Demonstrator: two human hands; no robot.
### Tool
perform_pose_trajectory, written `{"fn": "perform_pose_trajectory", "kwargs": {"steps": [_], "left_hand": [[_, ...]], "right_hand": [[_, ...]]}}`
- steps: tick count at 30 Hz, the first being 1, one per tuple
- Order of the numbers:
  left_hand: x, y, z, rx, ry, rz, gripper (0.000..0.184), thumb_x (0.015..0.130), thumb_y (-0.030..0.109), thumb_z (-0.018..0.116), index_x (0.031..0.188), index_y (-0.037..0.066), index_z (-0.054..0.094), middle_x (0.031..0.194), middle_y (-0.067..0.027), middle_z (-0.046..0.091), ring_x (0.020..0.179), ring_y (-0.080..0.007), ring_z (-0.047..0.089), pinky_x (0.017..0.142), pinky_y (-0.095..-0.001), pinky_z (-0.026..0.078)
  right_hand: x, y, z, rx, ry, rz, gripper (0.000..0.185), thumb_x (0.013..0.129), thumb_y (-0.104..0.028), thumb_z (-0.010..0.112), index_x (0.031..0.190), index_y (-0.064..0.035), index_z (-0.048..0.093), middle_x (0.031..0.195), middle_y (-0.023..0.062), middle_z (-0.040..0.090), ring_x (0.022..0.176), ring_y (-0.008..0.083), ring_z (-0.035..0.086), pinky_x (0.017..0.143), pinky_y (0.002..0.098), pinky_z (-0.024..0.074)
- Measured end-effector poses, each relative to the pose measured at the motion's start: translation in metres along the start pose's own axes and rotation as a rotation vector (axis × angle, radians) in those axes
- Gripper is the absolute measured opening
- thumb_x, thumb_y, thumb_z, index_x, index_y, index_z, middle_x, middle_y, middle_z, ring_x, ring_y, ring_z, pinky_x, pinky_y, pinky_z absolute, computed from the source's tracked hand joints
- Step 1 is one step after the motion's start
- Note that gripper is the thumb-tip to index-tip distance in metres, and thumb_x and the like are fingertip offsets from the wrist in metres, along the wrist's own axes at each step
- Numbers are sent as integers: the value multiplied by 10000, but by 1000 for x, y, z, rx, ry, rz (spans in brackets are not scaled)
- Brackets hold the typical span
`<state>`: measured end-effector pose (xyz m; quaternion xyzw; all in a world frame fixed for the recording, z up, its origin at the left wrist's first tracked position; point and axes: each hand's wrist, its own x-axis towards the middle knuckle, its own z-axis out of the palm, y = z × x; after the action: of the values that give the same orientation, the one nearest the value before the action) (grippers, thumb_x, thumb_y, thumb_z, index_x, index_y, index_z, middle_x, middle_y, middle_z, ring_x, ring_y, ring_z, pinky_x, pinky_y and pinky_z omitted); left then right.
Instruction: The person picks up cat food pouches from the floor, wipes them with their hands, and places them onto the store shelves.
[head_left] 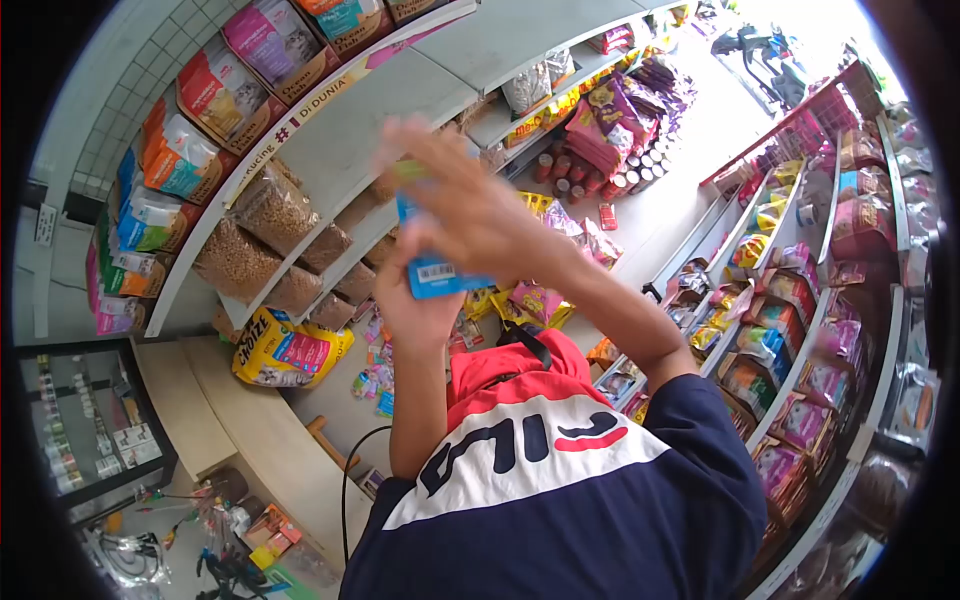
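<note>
A small blue packet (436, 284) with a white barcode label stands upright in front of my chest. My left hand (415, 305) is closed around it from below. Across its upper part passes my right hand (470, 210), smeared by motion, with its fingers stretched out and the thumb apart. This hand hides much of the packet, and whether it touches it I cannot tell. A greenish patch of the packet shows between the blurred fingers.
Cat food bags (215, 90) line the upper left shelf, above clear bags of brown pellets (238, 258). A yellow bag (290, 350) stands by the wooden counter (270, 450). Colourful packets (375, 375) lie on the floor. Stocked shelves (790, 350) run along the right.
</note>
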<state>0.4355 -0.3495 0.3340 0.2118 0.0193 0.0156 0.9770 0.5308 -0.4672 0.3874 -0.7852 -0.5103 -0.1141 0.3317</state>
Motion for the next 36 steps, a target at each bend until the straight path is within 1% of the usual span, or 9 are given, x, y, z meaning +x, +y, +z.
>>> {"fn": "perform_pose_trajectory", "kwargs": {"steps": [4,12,16,19,20,23,30,33,36], "left_hand": [[14,-6,4,-29,155,153,476,988,221,508,1419,44,410,1339,-106,546,1248,-268,528,1074,-455,406],[39,-22,19,134,154,-31,497,1021,289,490,1442,43,400,1332,-85,557,1180,-223,577,1015,-395,460],[67,-22,41,437,190,182,486,1032,237,467,1455,11,384,1297,-101,582,1152,-212,597,981,-370,483],[88,-17,50,935,117,241,468,1031,176,450,1451,-18,382,1339,-160,564,1210,-249,577,997,-354,466],[93,-20,54,934,121,257,468,1031,176,450,1451,-18,382,1339,-160,564,1210,-249,577,997,-354,466],[108,-32,67,1378,23,549,480,1008,166,484,1438,-31,401,1432,-234,470,1313,-326,493,1082,-376,386],[158,5,78,1757,-208,988,673,955,297,582,1517,64,295,1569,-239,232,1463,-374,225,1158,-542,205],[205,49,74,1966,-122,1159,726,947,369,590,1548,159,242,1598,-215,162,1485,-372,155,1153,-607,147],[247,78,47,2285,87,1211,719,945,432,579,1553,264,235,1612,-190,130,1489,-363,146,1138,-637,136]], "right_hand": [[-23,-11,11,16,-109,-121,825,978,-652,254,1524,-34,254,1569,231,239,1475,381,175,1196,517,98],[21,93,-8,-114,-164,149,786,972,-659,288,1544,-122,250,1582,218,218,1489,355,139,1196,522,85],[35,106,-25,-479,169,251,704,983,-610,358,1394,-51,480,1474,262,385,1400,357,358,1132,506,273],[39,56,-75,40,20,596,592,983,-542,445,1075,11,635,1110,254,633,1102,350,616,922,484,442],[39,55,-80,39,18,581,592,983,-542,445,1075,11,635,1110,254,633,1102,350,616,922,484,442],[41,59,-92,-22,-67,517,512,975,-447,523,860,44,613,739,189,634,781,350,666,719,482,461],[81,105,-128,199,240,424,364,959,-325,570,892,29,622,699,197,620,722,385,651,656,453,474],[126,145,-132,12,587,238,309,950,-288,590,902,17,620,759,205,648,709,351,677,655,423,488],[190,177,-129,-54,567,276,260,941,-250,603,929,9,619,750,197,640,740,367,675,693,429,501]]}}
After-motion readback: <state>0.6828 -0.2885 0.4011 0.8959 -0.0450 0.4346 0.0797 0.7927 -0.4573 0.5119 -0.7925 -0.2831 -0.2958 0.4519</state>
